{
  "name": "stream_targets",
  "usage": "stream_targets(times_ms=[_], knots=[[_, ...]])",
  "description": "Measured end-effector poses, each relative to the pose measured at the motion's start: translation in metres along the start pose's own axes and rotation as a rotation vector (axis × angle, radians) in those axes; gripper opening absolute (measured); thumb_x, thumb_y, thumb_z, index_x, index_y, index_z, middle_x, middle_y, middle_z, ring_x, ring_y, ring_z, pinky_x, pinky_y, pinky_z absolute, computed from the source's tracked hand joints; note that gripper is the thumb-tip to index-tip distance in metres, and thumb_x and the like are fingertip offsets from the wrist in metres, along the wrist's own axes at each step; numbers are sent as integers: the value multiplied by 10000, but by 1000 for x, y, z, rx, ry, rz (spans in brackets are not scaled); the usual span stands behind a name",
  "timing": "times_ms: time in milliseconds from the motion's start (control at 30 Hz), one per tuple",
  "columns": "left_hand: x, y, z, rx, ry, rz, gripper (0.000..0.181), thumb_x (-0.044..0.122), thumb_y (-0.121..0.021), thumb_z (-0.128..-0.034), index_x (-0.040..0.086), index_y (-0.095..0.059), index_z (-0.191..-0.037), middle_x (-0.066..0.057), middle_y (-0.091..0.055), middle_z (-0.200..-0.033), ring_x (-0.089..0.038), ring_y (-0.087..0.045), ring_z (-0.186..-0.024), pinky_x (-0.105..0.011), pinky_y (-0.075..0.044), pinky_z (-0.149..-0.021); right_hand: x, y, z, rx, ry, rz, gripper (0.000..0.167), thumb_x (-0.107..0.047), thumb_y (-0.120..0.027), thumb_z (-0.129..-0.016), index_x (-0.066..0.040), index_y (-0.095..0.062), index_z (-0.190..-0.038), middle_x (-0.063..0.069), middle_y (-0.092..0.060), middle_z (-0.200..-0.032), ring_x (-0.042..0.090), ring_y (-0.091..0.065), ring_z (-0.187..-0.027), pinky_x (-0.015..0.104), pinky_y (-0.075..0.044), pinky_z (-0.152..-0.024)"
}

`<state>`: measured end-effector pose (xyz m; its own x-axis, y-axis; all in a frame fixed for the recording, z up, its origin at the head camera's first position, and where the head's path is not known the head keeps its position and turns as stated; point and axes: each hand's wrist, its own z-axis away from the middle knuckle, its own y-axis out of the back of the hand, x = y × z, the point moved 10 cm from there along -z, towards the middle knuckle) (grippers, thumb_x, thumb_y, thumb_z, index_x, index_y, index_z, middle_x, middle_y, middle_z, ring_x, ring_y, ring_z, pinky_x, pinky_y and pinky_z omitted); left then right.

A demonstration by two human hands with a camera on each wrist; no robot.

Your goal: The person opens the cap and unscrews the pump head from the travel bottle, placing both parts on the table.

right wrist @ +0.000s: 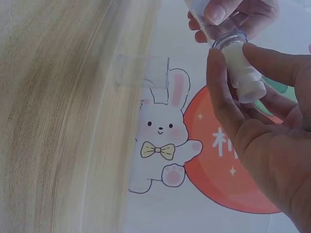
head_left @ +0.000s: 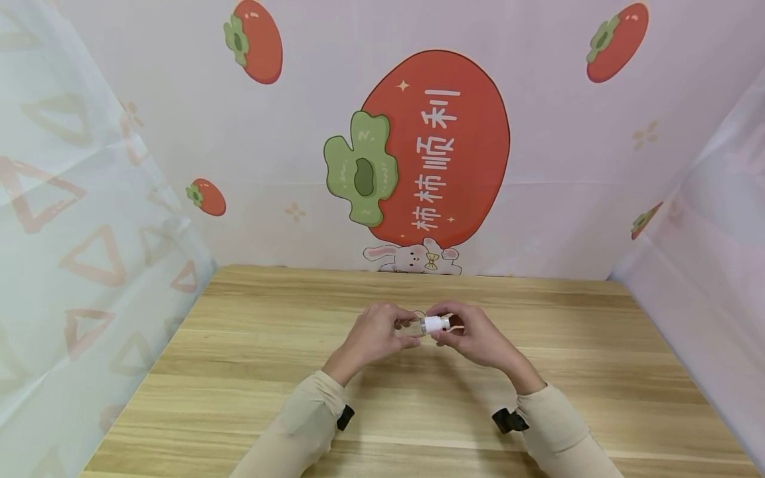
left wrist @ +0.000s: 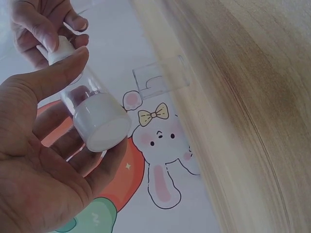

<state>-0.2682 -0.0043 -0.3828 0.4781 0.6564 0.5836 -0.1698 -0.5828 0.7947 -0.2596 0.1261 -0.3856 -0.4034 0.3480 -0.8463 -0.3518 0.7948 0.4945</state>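
Observation:
Both hands hold a small clear pump bottle (left wrist: 104, 121) lying on its side, off the tabletop. My left hand (head_left: 378, 333) grips its transparent body; the rounded whitish base points towards the left wrist camera. At the other end, the thumb and fingers of my right hand (head_left: 480, 337) pinch the white pump top (right wrist: 245, 70) near its collar. A clear ring shows around that collar in the right wrist view. Whether the top is fully seated on the body I cannot tell. Behind the hands, a transparent cylindrical cap (left wrist: 163, 77) lies on the table.
The wooden table (head_left: 251, 372) ends at a backdrop (head_left: 287, 146) printed with red persimmons and a white rabbit. Patterned cloth walls stand on the left and right. A black strap device (head_left: 510, 420) sits at the right wrist, another at the left.

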Motion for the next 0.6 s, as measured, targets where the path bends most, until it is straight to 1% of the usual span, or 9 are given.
stream_targets(times_ms=[67,200,433,600], knots=[[0,0,0,1,0,2,364,265,-877,-814,109,-786,-1130,-54,-751,-982,-242,-680,-885,-305,-502,-705,0,-1,0,-5,-5,-16,276,24,-712,-923,-16,-660,-1192,140,-646,-1130,238,-652,-912,340,-604,-754],[0,-1,0,2,-1,5,360,274,-877,-813,112,-788,-1122,-50,-751,-979,-239,-679,-881,-302,-501,-702,0,0,0,11,-7,-13,274,35,-718,-915,-21,-665,-1178,143,-645,-1154,255,-637,-944,295,-589,-788],[-2,-1,1,-4,2,6,367,274,-874,-816,102,-784,-1127,-49,-745,-963,-243,-675,-878,-308,-503,-704,-2,3,1,42,-2,-1,232,5,-731,-916,-40,-680,-1138,122,-659,-1117,230,-646,-916,290,-585,-780],[-5,-1,1,-4,15,-1,380,257,-875,-816,93,-777,-1144,-58,-745,-973,-251,-677,-880,-327,-507,-711,-4,8,2,70,13,9,224,22,-728,-911,-35,-676,-1122,118,-658,-1106,218,-641,-904,289,-582,-779]])
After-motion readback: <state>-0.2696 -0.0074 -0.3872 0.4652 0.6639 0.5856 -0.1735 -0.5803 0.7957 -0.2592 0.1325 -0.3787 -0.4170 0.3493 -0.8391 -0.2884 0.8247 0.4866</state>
